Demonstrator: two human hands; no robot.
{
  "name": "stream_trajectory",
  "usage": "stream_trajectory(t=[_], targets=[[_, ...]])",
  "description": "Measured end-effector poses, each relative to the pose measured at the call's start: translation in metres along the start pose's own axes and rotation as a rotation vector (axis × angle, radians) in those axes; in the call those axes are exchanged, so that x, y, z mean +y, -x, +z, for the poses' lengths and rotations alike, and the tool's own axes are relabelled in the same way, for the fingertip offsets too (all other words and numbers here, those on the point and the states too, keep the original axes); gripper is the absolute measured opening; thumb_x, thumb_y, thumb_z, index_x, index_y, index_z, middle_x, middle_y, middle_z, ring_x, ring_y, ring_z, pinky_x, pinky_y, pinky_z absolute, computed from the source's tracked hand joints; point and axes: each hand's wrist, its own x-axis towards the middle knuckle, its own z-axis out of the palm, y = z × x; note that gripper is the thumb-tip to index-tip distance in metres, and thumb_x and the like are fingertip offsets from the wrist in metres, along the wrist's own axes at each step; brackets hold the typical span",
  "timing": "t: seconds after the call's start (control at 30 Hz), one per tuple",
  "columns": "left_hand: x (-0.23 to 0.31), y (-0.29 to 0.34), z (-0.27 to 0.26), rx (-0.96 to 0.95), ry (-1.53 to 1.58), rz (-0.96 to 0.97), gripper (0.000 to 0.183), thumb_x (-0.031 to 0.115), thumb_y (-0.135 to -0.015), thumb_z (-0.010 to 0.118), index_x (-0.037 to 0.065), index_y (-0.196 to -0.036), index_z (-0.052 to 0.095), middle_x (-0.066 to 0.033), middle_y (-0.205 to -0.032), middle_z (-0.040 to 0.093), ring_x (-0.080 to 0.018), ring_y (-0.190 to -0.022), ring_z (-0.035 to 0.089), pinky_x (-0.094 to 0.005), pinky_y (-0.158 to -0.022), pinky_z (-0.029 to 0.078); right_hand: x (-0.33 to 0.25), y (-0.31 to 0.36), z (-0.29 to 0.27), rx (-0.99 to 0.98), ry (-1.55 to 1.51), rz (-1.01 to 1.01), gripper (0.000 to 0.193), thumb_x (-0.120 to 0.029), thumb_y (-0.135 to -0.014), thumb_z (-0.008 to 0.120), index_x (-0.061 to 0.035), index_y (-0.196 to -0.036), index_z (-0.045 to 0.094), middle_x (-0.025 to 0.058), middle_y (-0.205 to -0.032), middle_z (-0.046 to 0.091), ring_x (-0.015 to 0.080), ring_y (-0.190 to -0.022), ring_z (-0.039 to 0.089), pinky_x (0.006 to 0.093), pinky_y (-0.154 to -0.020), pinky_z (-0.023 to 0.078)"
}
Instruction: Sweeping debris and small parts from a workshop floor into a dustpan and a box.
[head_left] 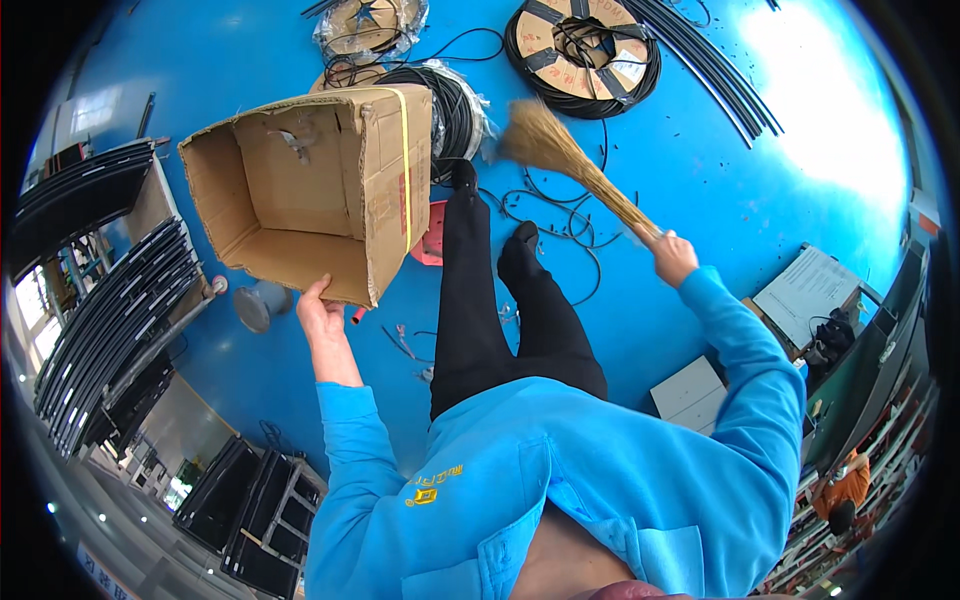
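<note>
My left hand grips the lower edge of a large cardboard box, tilted so that its open side faces left and toward me. A scrap of clear film clings to the inside wall of the box, and a yellow strap runs around it. In my right hand is the handle of a straw broom, held out over the blue floor with its bristles pointing up and left. Part of a red dustpan shows behind the box, beside my leg; the rest of it is hidden.
Coils of black strip on cardboard reels lie ahead, with long black strips to their right. Loose black cord and small dark scraps are strewn near my feet. Racks of black parts stand at left. A person in orange is far right.
</note>
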Motion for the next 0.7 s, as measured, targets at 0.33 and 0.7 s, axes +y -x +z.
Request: stream_trajectory(t=[0.33, 0.7], targets=[[0.005, 0.015, 0.016, 0.058, -0.014, 0.078, 0.028, -0.007, -0.072, 0.058, -0.007, -0.099, 0.051, -0.0166, -0.091, 0.059, -0.0223, -0.071, 0.060, -0.0229, -0.060, 0.048, 0.043, 0.030, -0.069, -0.045, -0.480, 0.116, 0.070, -0.012, -0.073, 0.059, -0.0210, -0.136, 0.032, 0.0205, -0.090, 0.060, 0.0367, -0.075, 0.058, 0.0419, -0.065, 0.046], [0.005, 0.015, 0.031, 0.172, 0.005, -0.014, 0.033, -0.009, -0.071, 0.057, -0.005, -0.103, 0.052, -0.0146, -0.096, 0.059, -0.0228, -0.079, 0.060, -0.0237, -0.066, 0.048, 0.002, -0.294, -0.151, 0.275, -1.063, 0.021, 0.066, -0.019, -0.071, 0.070, -0.0096, -0.130, 0.042, 0.0138, -0.094, 0.061, 0.0232, -0.078, 0.057, 0.0310, -0.070, 0.045]])
